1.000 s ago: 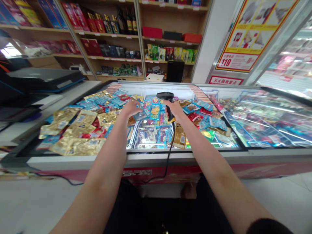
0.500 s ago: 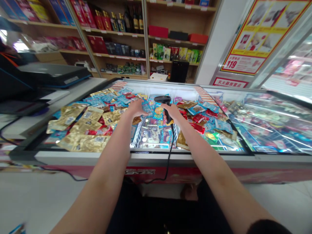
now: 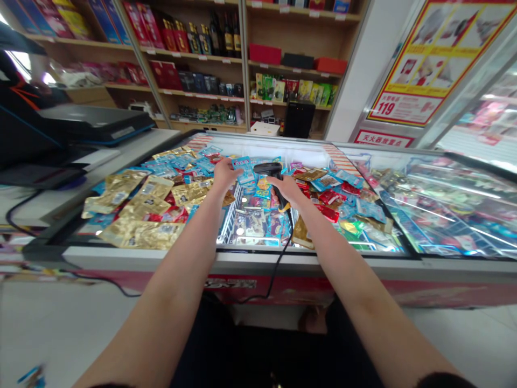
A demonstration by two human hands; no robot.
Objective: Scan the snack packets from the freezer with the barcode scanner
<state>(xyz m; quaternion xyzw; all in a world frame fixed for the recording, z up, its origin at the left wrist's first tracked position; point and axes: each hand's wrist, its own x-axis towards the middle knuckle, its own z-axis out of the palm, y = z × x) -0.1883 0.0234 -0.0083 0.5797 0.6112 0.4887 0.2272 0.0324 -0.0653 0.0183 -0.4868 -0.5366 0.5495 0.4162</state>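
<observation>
Blue pkt (image 3: 244,171) is up over the middle of the chest freezer (image 3: 133,257), pinched at its L edge btw thumb & fingers of the left hand (image 3: 225,175). Just R of it, the head of the black barcode scanner (image 3: 269,168) — can't tell if they touch. Right hand (image 3: 287,188) is wrapped round the scanner grip; black cable (image 3: 278,258) hangs from it over the freezer's front edge.

Below the hands, a white wire basket (image 3: 230,218) w/ more pkts shows thru the glass. Gold pkts (image 3: 145,205) heaped on the L, some blue & red in btw; mixed pkts (image 3: 343,191) on the R. Far L: counter w/ flat black machine (image 3: 97,121), a person's dark sleeve (image 3: 20,40) behind. Back: shelves (image 3: 194,92) w/ bottles & boxes; red-yellow "119" sign (image 3: 432,64) at R.
</observation>
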